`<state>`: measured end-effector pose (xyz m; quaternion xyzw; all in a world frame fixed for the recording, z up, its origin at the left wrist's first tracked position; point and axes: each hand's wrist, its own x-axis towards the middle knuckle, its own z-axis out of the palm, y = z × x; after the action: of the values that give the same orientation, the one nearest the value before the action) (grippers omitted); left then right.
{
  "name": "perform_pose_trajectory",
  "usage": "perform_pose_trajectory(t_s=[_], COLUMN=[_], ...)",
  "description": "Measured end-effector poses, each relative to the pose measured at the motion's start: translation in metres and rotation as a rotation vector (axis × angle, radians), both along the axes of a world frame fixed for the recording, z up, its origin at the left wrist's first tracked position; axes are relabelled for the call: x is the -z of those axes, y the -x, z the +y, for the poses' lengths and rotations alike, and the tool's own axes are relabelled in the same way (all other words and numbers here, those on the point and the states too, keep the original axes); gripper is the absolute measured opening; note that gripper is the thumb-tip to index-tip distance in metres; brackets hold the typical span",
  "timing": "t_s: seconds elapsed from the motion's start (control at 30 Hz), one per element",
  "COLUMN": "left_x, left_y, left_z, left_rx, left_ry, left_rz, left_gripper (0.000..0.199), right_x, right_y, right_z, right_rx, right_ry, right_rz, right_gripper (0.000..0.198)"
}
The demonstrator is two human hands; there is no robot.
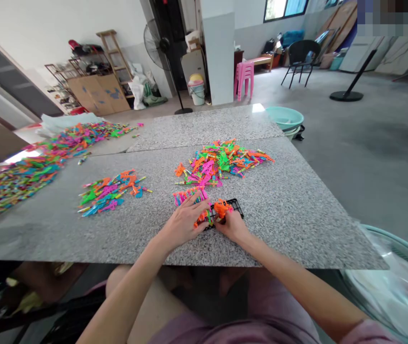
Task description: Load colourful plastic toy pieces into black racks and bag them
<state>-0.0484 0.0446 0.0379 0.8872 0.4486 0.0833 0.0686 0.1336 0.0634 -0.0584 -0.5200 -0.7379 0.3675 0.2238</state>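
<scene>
A black grid rack [237, 208] lies near the table's front edge. Its left part bears a tight row of small pink, orange and blue plastic toys [182, 197]. My left hand [185, 220] spans this row, its fingers on the far side and its thumb at the near side. Over the rack, my right hand [234, 225] pinches an orange plastic toy [221, 207]; the fingertips partly hide it. Just beyond the rack lies a loose heap of bright plastic toys [221, 160], some shaped like little guns with striped tubes. Their exact kind is too small to make out.
A smaller pile of such toys [112, 191] lies to the left, and a long heap [42, 167] runs along the table's left side. A teal basin [284, 114] stands past the far right corner. A bag-lined basket [397, 282] is at the lower right.
</scene>
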Motion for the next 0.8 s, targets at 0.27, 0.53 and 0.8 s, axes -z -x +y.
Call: perform_pose_trajectory(t_s=[0.27, 0.53, 0.8], left_x=[0.002, 0.007, 0.011], left_y=[-0.004, -0.004, 0.001], left_z=[-0.001, 0.002, 0.005], left_rx=[-0.070, -0.059, -0.053], left_ry=[-0.026, -0.109, -0.208], left_rz=[-0.059, -0.030, 0.014], left_gripper=[0.046, 0.039, 0.039], right_x=[-0.011, -0.010, -0.023], right_y=[0.012, 0.000, -0.079], right_z=[0.017, 0.026, 0.142], right_rx=[-0.157, -0.312, -0.009], right_ry=[-0.136, -0.187, -0.422], right_rz=[-0.383, -0.268, -0.580], right_gripper=[0.023, 0.026, 0.057])
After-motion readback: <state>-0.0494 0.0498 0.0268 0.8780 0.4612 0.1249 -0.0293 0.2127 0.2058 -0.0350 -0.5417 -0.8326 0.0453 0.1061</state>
